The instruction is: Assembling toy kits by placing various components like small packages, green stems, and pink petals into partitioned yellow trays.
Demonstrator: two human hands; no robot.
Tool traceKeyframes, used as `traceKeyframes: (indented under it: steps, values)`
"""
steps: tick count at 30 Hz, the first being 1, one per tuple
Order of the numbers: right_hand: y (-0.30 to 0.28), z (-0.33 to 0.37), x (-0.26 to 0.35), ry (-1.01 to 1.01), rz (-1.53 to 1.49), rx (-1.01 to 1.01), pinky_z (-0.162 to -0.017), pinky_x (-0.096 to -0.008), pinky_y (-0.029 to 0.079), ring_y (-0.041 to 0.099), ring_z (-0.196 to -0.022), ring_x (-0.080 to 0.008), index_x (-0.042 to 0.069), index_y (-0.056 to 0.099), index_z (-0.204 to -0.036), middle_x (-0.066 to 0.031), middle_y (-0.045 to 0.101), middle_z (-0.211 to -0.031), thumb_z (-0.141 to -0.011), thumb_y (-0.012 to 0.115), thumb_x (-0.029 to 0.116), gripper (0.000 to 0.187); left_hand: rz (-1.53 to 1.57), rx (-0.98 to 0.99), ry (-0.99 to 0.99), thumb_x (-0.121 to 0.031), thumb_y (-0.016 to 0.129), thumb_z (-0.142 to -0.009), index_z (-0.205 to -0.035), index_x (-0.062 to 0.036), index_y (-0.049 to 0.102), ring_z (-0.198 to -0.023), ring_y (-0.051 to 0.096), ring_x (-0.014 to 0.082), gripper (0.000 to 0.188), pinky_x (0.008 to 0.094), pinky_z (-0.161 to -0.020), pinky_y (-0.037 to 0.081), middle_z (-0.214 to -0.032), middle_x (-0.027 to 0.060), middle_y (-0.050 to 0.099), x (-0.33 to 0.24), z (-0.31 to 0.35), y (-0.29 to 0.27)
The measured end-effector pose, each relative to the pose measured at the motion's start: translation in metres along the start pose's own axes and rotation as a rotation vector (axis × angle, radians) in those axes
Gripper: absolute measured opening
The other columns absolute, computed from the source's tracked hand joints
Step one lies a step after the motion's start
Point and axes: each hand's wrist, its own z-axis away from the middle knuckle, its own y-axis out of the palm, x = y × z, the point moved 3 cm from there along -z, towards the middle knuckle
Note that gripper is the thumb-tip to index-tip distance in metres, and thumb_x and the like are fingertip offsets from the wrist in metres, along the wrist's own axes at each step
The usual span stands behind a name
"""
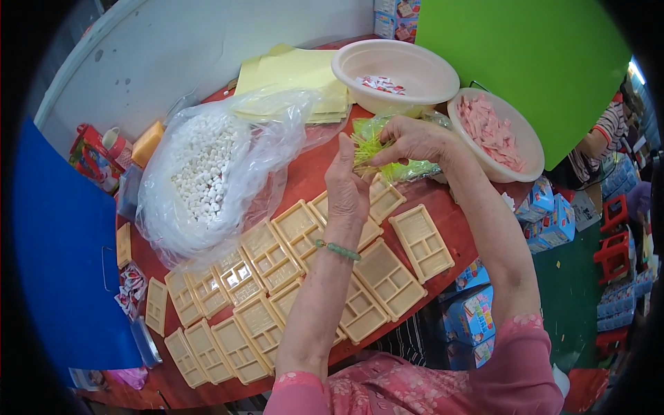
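Observation:
Both my hands meet above the far middle of the table at a bunch of thin yellow-green sticks (366, 151). My left hand (346, 183) is closed round the bunch, thumb up, its other fingers mostly hidden. From the right, my right hand (415, 140) pinches at the same bunch with thumb and fingertips. Behind and beneath the hands lies a clear plastic bag (418, 170) with more yellow-green pieces showing. Rows of cream compartment trays (387, 275) lie below my hands, partly covered by my left forearm.
A clear bag of small white pieces (204, 166) lies left on the red table (304, 166). Yellow sheets (294, 72) lie at the back. One pale basin (394, 62) holds red-and-white pieces; another (529, 155) holds pink strips. A green panel (519, 69) stands behind, a blue one (62, 256) left.

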Motion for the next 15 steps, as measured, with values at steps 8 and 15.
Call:
traceKeyframes:
  steps: [8, 15]
  values:
    - [0.028, 0.011, 0.017, 0.002, -0.044, 0.031, -0.046, -0.0229, 0.034, 0.046, -0.051, -0.0046, 0.004, 0.068, -0.070, 0.0040, 0.056, -0.059, -0.074, 0.078, 0.018, 0.017, 0.050, -0.050, 0.039, -0.041, 0.054, -0.094, -0.123, 0.0022, 0.048, -0.103, 0.058, 0.0188, 0.052, 0.0334, -0.085, 0.050, -0.113, 0.0092, 0.058, -0.016, 0.028, -0.011]
    - [0.055, 0.012, 0.033, 0.008, -0.068, 0.100, -0.047, -0.0227, 0.033, 0.044, -0.051, -0.0054, 0.005, 0.068, -0.075, 0.0045, 0.054, -0.059, -0.075, 0.075, 0.019, 0.016, 0.274, 0.008, 0.146, -0.042, 0.045, -0.098, -0.111, 0.0024, 0.055, -0.104, 0.057, 0.0225, 0.047, 0.0341, -0.089, 0.047, -0.107, 0.0114, 0.061, -0.020, 0.038, -0.022]
